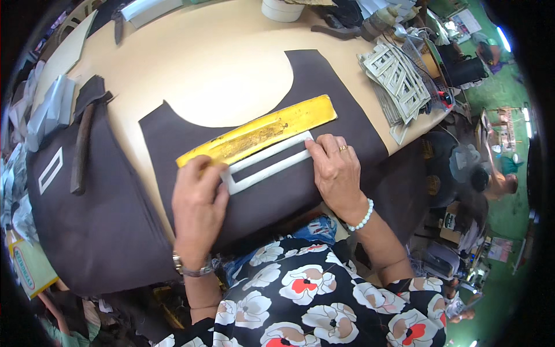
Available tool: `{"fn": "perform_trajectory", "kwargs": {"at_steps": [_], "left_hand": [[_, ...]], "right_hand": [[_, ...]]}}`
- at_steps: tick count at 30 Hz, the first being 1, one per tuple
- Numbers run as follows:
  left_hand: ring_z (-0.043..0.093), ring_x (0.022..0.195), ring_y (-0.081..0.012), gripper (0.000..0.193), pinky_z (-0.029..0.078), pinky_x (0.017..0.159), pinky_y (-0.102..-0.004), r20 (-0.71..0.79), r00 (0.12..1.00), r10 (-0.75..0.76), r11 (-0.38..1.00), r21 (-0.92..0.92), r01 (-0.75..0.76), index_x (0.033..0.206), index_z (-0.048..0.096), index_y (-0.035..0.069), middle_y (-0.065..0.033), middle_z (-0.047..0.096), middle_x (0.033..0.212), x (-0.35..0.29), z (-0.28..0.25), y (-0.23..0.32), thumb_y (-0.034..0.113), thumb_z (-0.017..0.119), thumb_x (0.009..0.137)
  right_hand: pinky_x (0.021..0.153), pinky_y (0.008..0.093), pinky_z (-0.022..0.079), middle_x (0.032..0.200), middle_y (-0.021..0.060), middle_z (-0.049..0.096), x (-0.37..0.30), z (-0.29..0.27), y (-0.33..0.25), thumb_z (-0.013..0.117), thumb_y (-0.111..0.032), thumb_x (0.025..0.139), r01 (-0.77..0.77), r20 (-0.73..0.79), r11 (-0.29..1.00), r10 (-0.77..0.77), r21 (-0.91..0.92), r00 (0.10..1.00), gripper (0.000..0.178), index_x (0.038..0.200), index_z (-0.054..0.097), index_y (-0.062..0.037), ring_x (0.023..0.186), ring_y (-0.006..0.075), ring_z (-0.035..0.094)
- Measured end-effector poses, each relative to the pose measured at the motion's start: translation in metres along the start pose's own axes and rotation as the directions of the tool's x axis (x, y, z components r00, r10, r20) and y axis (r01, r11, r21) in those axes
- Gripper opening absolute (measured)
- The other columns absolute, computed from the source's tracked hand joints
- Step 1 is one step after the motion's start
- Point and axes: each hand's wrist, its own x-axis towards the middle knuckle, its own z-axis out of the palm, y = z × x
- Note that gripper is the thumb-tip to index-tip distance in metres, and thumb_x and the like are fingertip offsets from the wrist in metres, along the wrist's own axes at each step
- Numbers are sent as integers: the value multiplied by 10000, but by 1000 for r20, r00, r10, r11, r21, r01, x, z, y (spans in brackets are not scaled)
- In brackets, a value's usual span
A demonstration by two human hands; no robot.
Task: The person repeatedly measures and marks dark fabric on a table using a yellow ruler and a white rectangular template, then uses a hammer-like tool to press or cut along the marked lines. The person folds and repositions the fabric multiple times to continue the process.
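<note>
A dark brown cut fabric piece [341, 110] with a deep rounded cutout lies on the table in front of me. On it rests a narrow white rectangular frame [272, 173] with a long slot, slanting up to the right. My right hand [337, 173] pinches the frame's right end between thumb and fingers. At its left end, my left hand [199, 202] has its fingers curled on the frame, beside the tip of a worn yellow bar [260, 132]. This bar lies along the frame's far side, roughly parallel to it.
More dark fabric [98, 231] is piled at the left, bearing a smaller white frame [51, 170] and a long dark-handled tool [84, 147]. A stack of white slotted frames [396, 78] stands at the right edge. A white pot [282, 10] is at the far side.
</note>
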Motion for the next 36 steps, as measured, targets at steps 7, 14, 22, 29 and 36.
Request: {"fn": "perform_trajectory", "kwargs": {"at_steps": [7,14,22,29,36], "left_hand": [[468,1255,-315,349,372,1018,-462,48,987,151,913,377,-158,1186,631,57,-104,538,1333,-39,21,2,79,581,841],[382,1328,-312,454,143,1116,-578,194,974,114,893,409,-186,1336,517,81,-77,488,1397,-40,9,0,166,494,890],[444,1260,-296,430,132,1105,-611,206,967,148,855,466,-229,1299,538,73,-78,517,1356,-43,7,3,70,516,869],[427,1269,-326,412,187,1088,-614,247,952,181,897,356,-263,1309,541,135,-106,495,1370,-37,-1,-1,93,510,900],[372,1329,-335,432,163,1087,-637,266,948,175,905,336,-261,1277,579,154,-141,469,1387,-36,0,1,65,529,857]], "right_hand": [[969,475,407,1152,218,595,5,8,-17,565,-124,851,176,-149,976,-156,132,976,303,1096,597,51,1106,379,554],[1066,561,285,1375,230,459,-11,34,-79,472,-496,919,206,75,914,-247,349,966,717,1363,396,61,1278,347,448],[1041,585,308,1311,211,524,-16,18,-25,524,-405,921,82,74,985,-94,150,993,683,1393,340,52,1223,308,512],[1012,627,314,1185,131,626,-3,2,18,506,-266,945,-23,7,997,23,71,1000,487,1286,448,77,1136,274,575],[1005,582,311,1212,100,594,-2,0,-46,539,-225,889,111,107,987,-99,-119,989,365,1184,586,-15,1150,239,541]]}}
